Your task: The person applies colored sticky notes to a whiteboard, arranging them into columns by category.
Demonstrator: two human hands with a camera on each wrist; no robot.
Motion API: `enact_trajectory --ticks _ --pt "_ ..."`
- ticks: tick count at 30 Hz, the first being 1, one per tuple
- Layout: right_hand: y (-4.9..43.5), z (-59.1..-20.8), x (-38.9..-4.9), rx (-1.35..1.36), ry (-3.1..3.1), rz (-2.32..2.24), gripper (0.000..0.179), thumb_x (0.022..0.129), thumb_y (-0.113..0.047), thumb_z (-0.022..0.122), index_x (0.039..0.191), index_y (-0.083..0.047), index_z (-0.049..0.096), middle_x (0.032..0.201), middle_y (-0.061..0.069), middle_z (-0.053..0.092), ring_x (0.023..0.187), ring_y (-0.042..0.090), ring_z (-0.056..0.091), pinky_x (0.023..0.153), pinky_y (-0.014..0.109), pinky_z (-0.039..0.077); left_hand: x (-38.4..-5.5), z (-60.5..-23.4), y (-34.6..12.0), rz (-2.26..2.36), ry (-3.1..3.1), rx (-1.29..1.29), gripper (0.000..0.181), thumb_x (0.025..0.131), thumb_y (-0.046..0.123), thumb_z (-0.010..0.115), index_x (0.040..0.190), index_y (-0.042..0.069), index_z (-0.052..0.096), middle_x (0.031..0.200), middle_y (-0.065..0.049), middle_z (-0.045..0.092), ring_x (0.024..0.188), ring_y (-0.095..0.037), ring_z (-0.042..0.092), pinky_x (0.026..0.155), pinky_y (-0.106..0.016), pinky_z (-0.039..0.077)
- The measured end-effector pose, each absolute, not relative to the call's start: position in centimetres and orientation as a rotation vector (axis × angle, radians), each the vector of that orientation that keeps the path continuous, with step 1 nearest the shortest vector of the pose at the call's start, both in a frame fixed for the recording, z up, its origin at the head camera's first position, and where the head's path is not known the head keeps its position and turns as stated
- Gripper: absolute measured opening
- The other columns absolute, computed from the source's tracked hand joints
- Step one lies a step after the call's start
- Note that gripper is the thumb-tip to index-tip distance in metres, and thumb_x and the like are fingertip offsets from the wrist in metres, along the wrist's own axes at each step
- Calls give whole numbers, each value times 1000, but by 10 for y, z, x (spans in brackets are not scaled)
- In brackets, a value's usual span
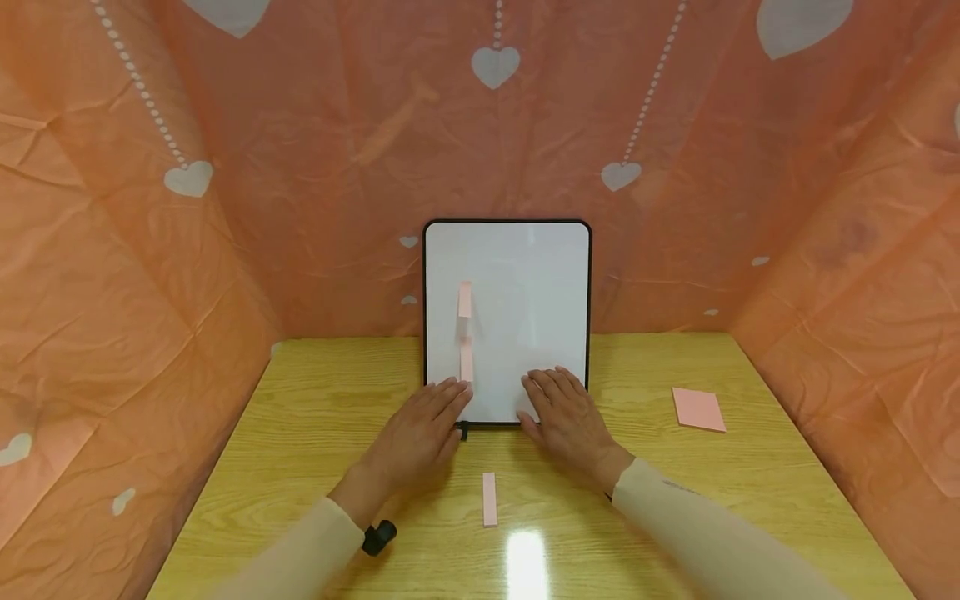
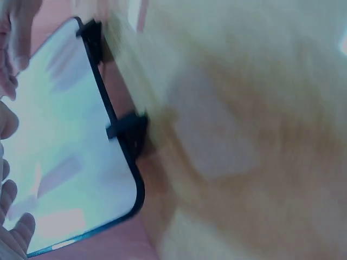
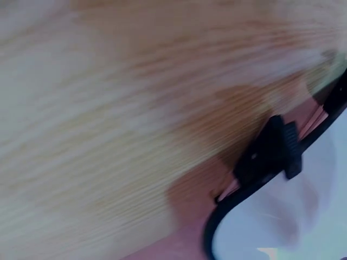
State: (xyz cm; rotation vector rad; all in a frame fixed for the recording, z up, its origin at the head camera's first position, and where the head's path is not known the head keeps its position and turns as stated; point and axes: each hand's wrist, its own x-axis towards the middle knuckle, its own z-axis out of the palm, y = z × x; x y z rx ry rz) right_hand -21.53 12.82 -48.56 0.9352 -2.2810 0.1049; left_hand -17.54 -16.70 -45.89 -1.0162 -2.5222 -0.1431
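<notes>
A whiteboard (image 1: 517, 308) with a black rim stands upright against the pink cloth. Its lower left part is touched by my left hand (image 1: 420, 429), fingers fairly straight. At the lower right, my right hand (image 1: 572, 421) lies against the board with extended fingers. Two pink paper strips, an upper one (image 1: 465, 300) and a lower one (image 1: 467, 358), hang on the board's left side; the lower ends by my left fingertips. Black stand feet (image 2: 130, 130) grip the board's bottom edge in the left wrist view. Neither hand holds anything visible.
On the wooden table (image 1: 330, 392), a narrow pink strip (image 1: 490, 500) lies in front of the board. A square pink sticky-note pad (image 1: 699, 409) sits at the right. Cloth with white hearts (image 1: 495, 67) encloses the back and sides. A black object (image 1: 379, 537) shows beside my left wrist.
</notes>
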Motion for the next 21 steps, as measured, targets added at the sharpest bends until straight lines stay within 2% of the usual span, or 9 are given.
enact_trajectory --ticks 6,11,15,21 --pt "155 -487 -211 828 -2348 143 52 110 -37 48 138 4 61 134 19 65 125 37 59 117 52 43 -148 -471 -158 -212 -2632 -979 57 102 24 68 154 4 53 159 -10 53 150 -28 47 125 -45 39" --pt "181 -486 -204 714 -2467 169 51 105 -32 59 140 6 59 140 21 60 131 39 54 117 54 42 -127 -482 -149 -253 -2758 -994 56 106 28 62 157 5 50 162 -8 50 155 -26 41 128 -43 34" --pt "206 -485 -200 599 -2582 188 55 107 -33 59 146 6 53 148 22 54 138 41 49 120 56 37 -112 -491 -138 -285 -2850 -1040 56 110 32 53 159 5 47 164 -8 47 157 -27 37 129 -44 33" --pt "245 -488 -199 464 -2634 187 57 107 -33 59 147 8 51 148 26 53 137 45 49 120 59 36 -96 -504 -127 -324 -2923 -1079 56 110 33 53 158 6 49 163 -9 49 155 -26 41 126 -45 37"
